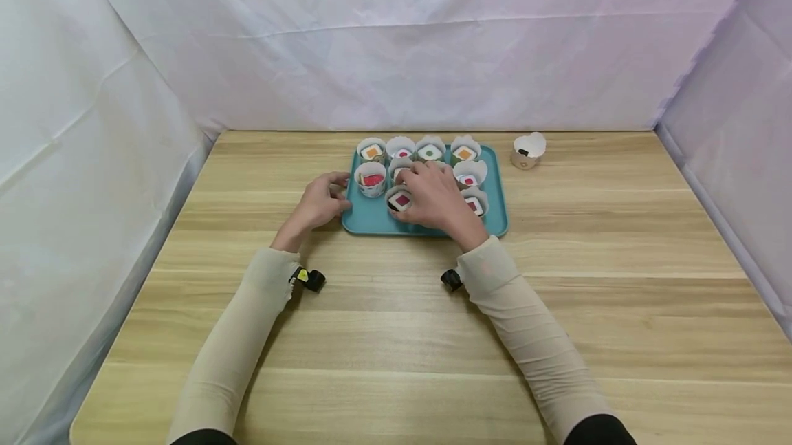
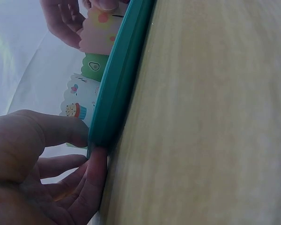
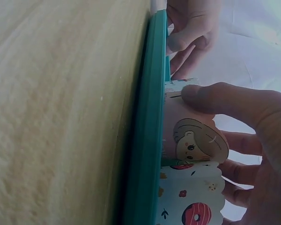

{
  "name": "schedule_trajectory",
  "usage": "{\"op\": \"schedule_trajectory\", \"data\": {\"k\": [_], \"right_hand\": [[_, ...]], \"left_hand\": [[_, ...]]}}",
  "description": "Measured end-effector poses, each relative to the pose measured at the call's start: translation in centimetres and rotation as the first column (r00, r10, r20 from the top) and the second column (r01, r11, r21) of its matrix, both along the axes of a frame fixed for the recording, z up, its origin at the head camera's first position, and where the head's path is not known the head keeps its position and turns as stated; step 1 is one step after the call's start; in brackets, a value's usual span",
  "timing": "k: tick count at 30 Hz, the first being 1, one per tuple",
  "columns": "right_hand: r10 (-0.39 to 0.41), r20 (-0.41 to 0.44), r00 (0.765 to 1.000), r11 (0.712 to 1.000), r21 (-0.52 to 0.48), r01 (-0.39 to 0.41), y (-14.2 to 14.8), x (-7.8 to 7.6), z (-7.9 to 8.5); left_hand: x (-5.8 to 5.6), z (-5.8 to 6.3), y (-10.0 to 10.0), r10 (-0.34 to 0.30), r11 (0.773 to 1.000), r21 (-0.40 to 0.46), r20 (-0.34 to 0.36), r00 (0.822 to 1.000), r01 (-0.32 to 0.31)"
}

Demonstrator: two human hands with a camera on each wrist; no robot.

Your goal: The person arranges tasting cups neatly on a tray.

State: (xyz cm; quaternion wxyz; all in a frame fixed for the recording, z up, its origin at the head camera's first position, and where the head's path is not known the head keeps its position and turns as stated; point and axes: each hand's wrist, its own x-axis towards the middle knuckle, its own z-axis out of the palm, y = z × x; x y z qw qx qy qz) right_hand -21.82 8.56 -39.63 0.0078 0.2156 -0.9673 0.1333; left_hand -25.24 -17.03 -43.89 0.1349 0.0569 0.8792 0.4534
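On the table lies a teal tray (image 1: 366, 219) carrying several paper baking cups with sushi-roll-like pieces in them. My left hand (image 1: 320, 201) grips the tray's left edge, thumb at the rim and fingers low against the outer side. In the front row, my right hand (image 1: 433, 196) holds a pink paper cup (image 3: 189, 136) with a cartoon print, thumb on its near side and fingers behind. Inside that cup is a white piece with a dark red centre (image 1: 402, 201). The right hand hides some cups behind it. A cup with a red piece (image 1: 372, 179) stands near the left hand.
One more paper cup (image 1: 529, 150), with something dark inside, stands on the wooden table (image 1: 383, 342) right of the tray. White cloth (image 1: 433, 73) hangs behind the table and along both sides.
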Motion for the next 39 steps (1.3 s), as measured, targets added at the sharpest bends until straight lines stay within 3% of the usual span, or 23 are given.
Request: {"op": "schedule_trajectory", "data": {"k": [29,39], "right_hand": [[-0.012,-0.001,1.0,1.0,0.011,0.012,-0.2,0.3,0.1],[0.033,-0.01,0.999,0.992,-0.12,-0.033,0.3,0.5,1.5]], "left_hand": [[0.2,0.0,-0.3,0.004,1.0,-0.007,0.008,1.0,-0.004],[0.2,0.0,-0.4,0.007,1.0,-0.002,0.008,1.0,-0.007]]}}
